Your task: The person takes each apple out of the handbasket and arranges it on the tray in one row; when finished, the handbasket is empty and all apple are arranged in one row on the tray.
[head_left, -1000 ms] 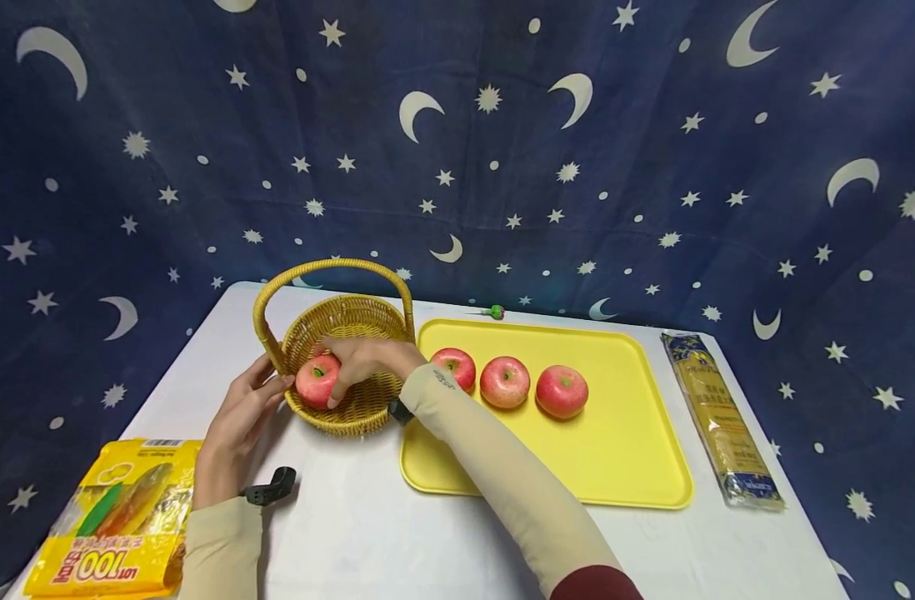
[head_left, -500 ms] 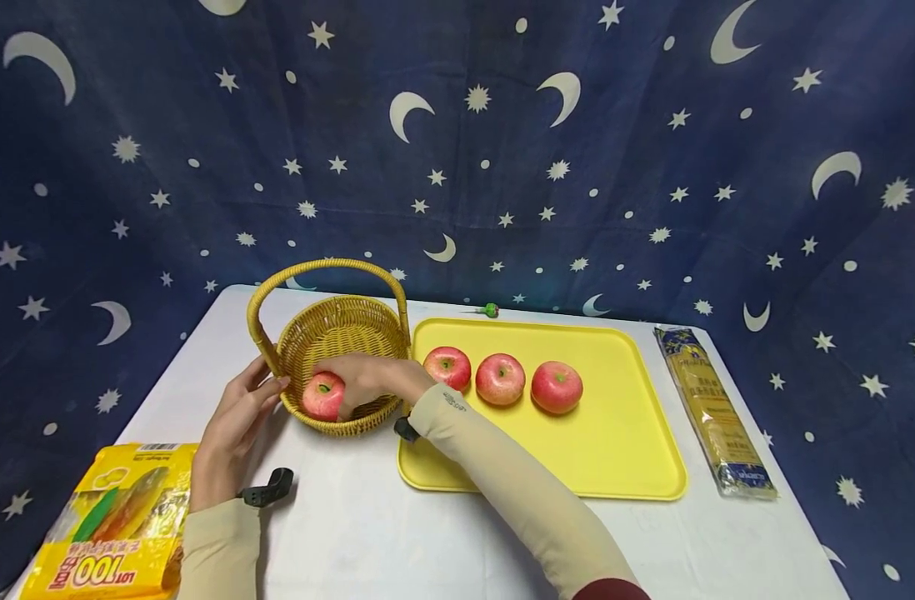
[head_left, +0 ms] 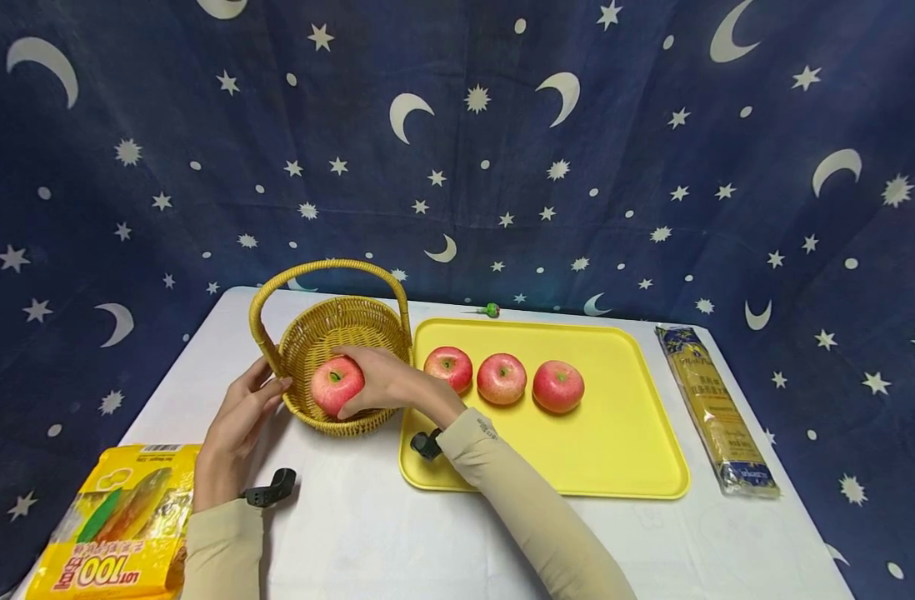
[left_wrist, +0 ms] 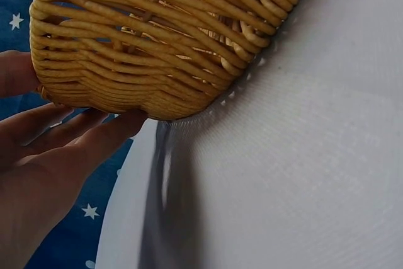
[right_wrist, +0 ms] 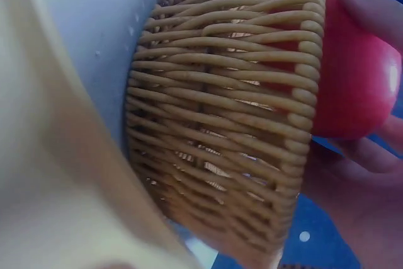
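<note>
A round wicker basket [head_left: 307, 333] with a tall arched handle stands at the left of the table. My left hand [head_left: 236, 425] grips its left side near the handle's base; in the left wrist view the thumb is at the rim and the fingers lie against the woven wall [left_wrist: 126, 48]. My right hand [head_left: 386, 379] holds a red apple [head_left: 336, 386] inside the basket's near part, thumb and fingers around its right side. The right wrist view has this apple [right_wrist: 356, 74] standing out above the rim. Its lower part shows red through the weave.
On the yellow tray [head_left: 615, 450] to the right lie three red apples [head_left: 502, 379] in a row. A long pasta packet [head_left: 716, 408] lies beyond the tray's right side, a yellow food bag [head_left: 112, 525] at front left. A small green item [head_left: 491, 310] lies behind the tray.
My right hand lowered the apple deeper into the basket, then raised it and shifted slightly right, still gripping it. The left hand stays at the basket's side.
</note>
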`<move>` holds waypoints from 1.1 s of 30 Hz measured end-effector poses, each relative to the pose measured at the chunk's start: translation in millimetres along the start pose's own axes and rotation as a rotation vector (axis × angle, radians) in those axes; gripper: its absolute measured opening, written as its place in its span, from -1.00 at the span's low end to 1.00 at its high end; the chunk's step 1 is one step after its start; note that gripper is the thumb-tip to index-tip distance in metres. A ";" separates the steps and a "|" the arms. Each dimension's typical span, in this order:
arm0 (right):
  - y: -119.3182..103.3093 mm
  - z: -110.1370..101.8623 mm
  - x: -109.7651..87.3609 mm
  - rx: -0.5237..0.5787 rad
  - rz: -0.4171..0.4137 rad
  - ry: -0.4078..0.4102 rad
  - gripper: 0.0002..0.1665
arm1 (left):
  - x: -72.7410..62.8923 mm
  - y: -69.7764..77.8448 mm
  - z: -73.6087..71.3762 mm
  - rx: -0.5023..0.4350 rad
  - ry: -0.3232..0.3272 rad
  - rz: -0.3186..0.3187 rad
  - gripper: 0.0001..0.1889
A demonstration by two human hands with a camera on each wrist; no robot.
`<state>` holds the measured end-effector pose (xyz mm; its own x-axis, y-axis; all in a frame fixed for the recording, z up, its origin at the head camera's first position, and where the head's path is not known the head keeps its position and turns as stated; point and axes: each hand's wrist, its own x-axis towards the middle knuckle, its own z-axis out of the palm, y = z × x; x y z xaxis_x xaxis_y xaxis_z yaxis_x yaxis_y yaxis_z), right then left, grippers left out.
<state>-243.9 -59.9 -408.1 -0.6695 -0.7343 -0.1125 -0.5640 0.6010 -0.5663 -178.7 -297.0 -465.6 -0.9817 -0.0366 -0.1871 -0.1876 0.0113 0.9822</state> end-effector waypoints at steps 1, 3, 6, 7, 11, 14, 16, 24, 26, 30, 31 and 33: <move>1.6 -0.1 -2.8 0.017 0.007 0.023 0.10 | 0.1 0.4 0.4 0.005 0.002 -0.003 -0.20; 4.6 -0.4 -8.5 0.056 0.016 0.070 0.09 | 0.2 0.4 0.9 0.003 0.005 -0.006 -0.20; 9.3 -0.7 -17.7 0.110 0.025 0.128 0.05 | 0.1 0.7 1.7 0.007 0.010 -0.007 -0.19; 11.0 -0.6 -20.9 0.130 0.026 0.147 0.04 | 0.1 0.8 1.9 0.005 0.010 -0.007 -0.19; 17.2 -0.6 -34.3 0.175 0.025 0.212 0.04 | -0.2 0.6 2.3 0.005 0.010 -0.006 -0.19; 22.2 -0.4 -43.1 0.193 0.013 0.262 0.05 | -0.6 0.0 1.6 0.008 0.004 -0.004 -0.19; 24.6 -1.0 -49.8 0.222 0.009 0.283 0.05 | -0.9 -0.2 1.2 0.012 -0.002 -0.002 -0.19; 34.2 -5.4 -77.9 0.317 -0.001 0.333 0.03 | -1.2 -0.1 0.5 0.016 -0.007 0.008 -0.19; 37.1 -6.5 -84.0 0.326 -0.022 0.353 0.02 | -1.8 -0.7 0.3 0.019 -0.006 0.010 -0.18; 41.3 -9.7 -98.5 0.327 -0.010 0.390 0.02 | -3.5 -1.9 -0.3 0.013 -0.011 0.025 -0.18; 42.2 -10.8 -102.5 0.329 -0.002 0.401 0.02 | -3.7 -1.9 -0.2 0.010 -0.013 0.028 -0.18; 44.6 -13.0 -110.1 0.338 0.021 0.416 0.02 | -3.9 -1.5 -0.3 0.010 -0.018 0.032 -0.18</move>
<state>-201.6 51.9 -410.4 -0.8524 -0.4952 0.1676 -0.4075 0.4284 -0.8065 -174.6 -297.3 -466.4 -0.9876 -0.0183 -0.1556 -0.1560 0.0217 0.9875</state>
